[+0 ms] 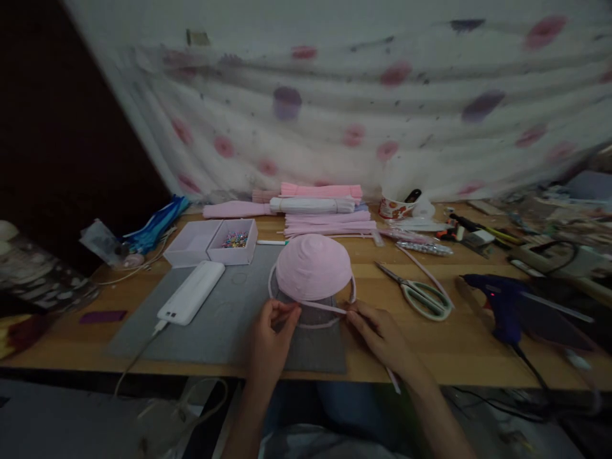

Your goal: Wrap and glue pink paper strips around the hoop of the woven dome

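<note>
A pink coiled dome [313, 268] rests on the grey mat, with a loop of pale pink strip around its lower side. In front of it a pink strip [321, 306] runs between my two hands. My left hand [276, 331] pinches the strip near the dome's lower left edge. At the lower right, my right hand [375, 328] pinches the same strip between thumb and fingers. A loose strip end [393, 380] hangs below my right hand, past the table's front edge.
On the grey mat [210, 344] lies a white power bank [192, 293]. White boxes [233, 242], one holding beads, stand behind it. Bundles of pink strips [329, 223] lie at the back. Scissors [421, 296] and a blue glue gun [502, 306] are at the right.
</note>
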`<act>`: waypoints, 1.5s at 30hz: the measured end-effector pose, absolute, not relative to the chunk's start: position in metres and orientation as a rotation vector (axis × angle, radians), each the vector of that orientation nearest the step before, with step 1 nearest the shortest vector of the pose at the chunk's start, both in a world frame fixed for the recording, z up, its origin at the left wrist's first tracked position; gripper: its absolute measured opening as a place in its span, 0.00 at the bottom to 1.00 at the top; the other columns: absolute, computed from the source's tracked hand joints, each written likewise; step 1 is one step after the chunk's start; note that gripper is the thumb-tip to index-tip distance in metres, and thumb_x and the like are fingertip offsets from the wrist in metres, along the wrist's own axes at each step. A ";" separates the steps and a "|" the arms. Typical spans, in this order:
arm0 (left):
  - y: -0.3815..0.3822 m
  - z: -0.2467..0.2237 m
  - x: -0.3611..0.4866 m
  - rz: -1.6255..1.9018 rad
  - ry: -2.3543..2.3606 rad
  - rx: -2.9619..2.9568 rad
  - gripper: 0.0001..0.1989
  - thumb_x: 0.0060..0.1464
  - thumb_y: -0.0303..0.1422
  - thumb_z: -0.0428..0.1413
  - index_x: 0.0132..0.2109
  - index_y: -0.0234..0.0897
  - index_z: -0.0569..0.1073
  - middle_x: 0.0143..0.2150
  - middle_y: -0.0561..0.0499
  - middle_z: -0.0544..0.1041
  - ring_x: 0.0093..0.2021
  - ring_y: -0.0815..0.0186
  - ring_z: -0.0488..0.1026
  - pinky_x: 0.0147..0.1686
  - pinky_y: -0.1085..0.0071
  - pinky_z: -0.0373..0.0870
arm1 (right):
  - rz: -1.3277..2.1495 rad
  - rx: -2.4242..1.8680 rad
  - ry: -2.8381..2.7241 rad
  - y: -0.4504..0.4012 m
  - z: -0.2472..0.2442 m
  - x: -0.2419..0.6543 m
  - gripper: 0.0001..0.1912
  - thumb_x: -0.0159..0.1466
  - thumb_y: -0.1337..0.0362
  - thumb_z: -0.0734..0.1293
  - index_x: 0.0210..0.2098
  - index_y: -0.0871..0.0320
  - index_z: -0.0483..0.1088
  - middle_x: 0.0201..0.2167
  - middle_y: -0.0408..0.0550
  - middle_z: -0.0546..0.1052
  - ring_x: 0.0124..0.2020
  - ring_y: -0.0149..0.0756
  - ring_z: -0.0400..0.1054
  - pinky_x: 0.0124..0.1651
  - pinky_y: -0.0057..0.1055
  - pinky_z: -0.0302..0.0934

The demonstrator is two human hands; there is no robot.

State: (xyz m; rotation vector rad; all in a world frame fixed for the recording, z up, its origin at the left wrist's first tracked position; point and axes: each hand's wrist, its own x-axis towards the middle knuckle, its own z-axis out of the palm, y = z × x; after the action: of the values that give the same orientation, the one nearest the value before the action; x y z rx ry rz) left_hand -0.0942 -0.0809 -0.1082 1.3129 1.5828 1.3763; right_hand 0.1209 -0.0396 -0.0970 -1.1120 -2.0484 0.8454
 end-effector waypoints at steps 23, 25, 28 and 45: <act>-0.081 -0.128 -0.042 1.365 1.860 1.481 0.14 0.58 0.38 0.49 0.32 0.39 0.76 0.41 0.43 0.75 0.48 0.52 0.71 0.49 0.54 0.67 | 0.736 -1.169 -1.745 0.019 -0.053 0.124 0.26 0.69 0.45 0.55 0.54 0.54 0.69 0.55 0.52 0.74 0.60 0.45 0.64 0.63 0.44 0.54; -0.081 -0.128 -0.041 1.358 1.867 1.497 0.14 0.58 0.37 0.48 0.33 0.40 0.75 0.41 0.42 0.74 0.49 0.51 0.70 0.50 0.52 0.66 | 0.797 -1.151 -1.776 0.048 -0.051 0.111 0.31 0.67 0.41 0.54 0.58 0.54 0.67 0.61 0.52 0.69 0.66 0.44 0.57 0.67 0.44 0.49; -0.081 -0.128 -0.040 1.354 1.870 1.503 0.14 0.59 0.36 0.45 0.32 0.40 0.73 0.40 0.42 0.73 0.46 0.52 0.71 0.49 0.52 0.67 | 0.885 -1.113 -1.851 0.070 -0.055 0.091 0.33 0.67 0.40 0.52 0.55 0.55 0.70 0.57 0.52 0.73 0.62 0.45 0.62 0.65 0.44 0.53; -0.079 -0.129 -0.043 1.390 1.825 1.500 0.15 0.60 0.36 0.44 0.30 0.40 0.72 0.38 0.44 0.72 0.45 0.55 0.72 0.49 0.53 0.69 | 0.856 -1.168 -1.825 0.060 -0.075 0.073 0.36 0.68 0.40 0.45 0.57 0.55 0.68 0.60 0.55 0.71 0.63 0.47 0.62 0.64 0.48 0.53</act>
State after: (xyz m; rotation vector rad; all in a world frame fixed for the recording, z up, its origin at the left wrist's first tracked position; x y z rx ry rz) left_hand -0.0433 -0.0786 -0.1294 1.5002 1.8248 1.3897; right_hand 0.0731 0.0600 -0.0746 -1.1680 -1.8251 0.8560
